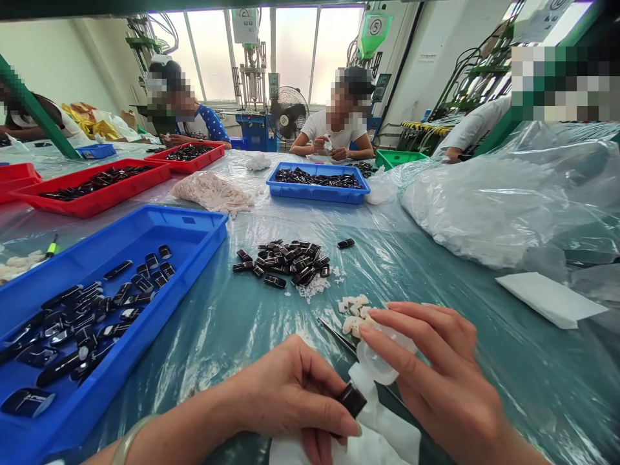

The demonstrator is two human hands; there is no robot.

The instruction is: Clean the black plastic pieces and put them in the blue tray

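Observation:
My left hand (pixel 290 394) is closed, pinching a small black plastic piece (pixel 352 398) between thumb and fingers at the table's near edge. Beside it, my right hand (pixel 436 368) curls its fingers round a small translucent white part (pixel 380 361). A white cloth (pixel 382 433) lies under both hands. Thin black tweezers (pixel 336 337) rest on the table just beyond them. A pile of black pieces (pixel 285 259) and some small white bits (pixel 356 309) lie farther out on the plastic-covered table.
A blue tray (pixel 194 226) with several black pieces is at my left. Red trays (pixel 92 203), another blue tray (pixel 317 190), a green tray (pixel 400 157) and big plastic bags (pixel 484 206) stand farther off. Other people sit across the table; a fan (pixel 287 115) stands behind.

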